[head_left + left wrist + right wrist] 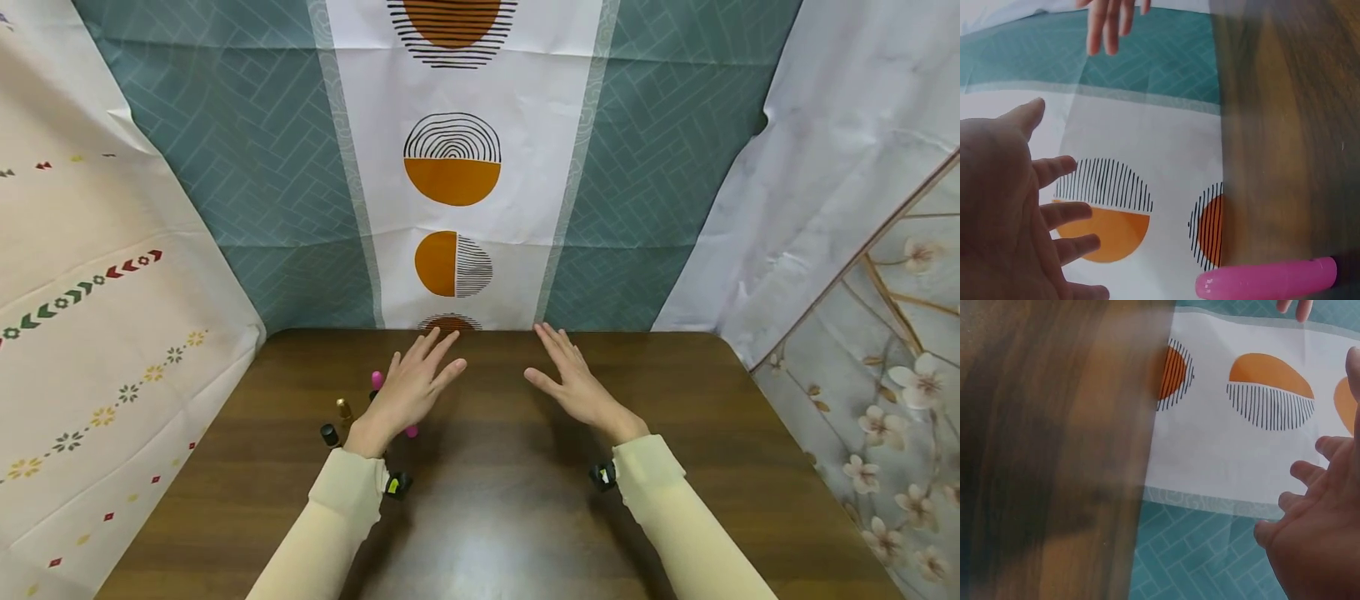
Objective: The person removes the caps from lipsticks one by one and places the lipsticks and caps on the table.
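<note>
Leftward | pink tube (pixel 1266 279) near left hand (pixel 411 387) | right hand (pixel 579 390) well apart

The head view looks from above and behind both sleeves (pixel 330 508), forward and down across the tabletop (pixel 510 533) to the hanging cloth (pixel 536 158), and stands farthest off. The wrist views sit close by the left grip (pixel 408 396) and right grip (pixel 581 393), rolled sideways so the tabletop fills the right of one and the left of the other. All three share the cloth's printed circles (pixel 452 182); each wrist view catches the opposite fingers at its top.
</note>
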Available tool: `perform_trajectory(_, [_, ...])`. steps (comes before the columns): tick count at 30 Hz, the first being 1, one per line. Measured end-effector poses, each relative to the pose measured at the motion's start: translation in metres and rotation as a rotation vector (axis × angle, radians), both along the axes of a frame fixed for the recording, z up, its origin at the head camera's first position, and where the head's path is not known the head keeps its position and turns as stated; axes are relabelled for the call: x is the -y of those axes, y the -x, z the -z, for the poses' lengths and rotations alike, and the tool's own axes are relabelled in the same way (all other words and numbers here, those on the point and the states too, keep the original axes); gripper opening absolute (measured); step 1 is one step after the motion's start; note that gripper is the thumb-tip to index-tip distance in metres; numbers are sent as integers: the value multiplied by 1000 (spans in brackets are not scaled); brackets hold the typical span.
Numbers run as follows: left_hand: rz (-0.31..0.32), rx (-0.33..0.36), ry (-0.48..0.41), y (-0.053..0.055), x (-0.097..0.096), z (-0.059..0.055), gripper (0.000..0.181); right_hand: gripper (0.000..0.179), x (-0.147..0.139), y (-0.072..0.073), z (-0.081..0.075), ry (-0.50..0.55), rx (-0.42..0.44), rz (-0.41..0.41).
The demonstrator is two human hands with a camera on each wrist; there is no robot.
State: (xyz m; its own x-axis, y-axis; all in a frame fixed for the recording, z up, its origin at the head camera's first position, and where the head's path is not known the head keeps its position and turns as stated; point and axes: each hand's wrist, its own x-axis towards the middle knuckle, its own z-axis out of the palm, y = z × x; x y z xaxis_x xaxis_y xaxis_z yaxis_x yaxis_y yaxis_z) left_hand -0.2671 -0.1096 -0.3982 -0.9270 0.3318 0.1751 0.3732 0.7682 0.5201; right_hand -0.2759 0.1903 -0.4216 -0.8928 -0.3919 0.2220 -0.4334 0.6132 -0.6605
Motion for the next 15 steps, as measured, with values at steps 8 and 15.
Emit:
perform_trajectory(8, [16, 57, -7, -7, 11, 4, 66, 83, 12, -12, 16, 79, 90, -58])
perform_trajectory(15, [40, 89, -4, -5, 18, -1, 65, 83, 16, -7, 16, 114, 157, -79])
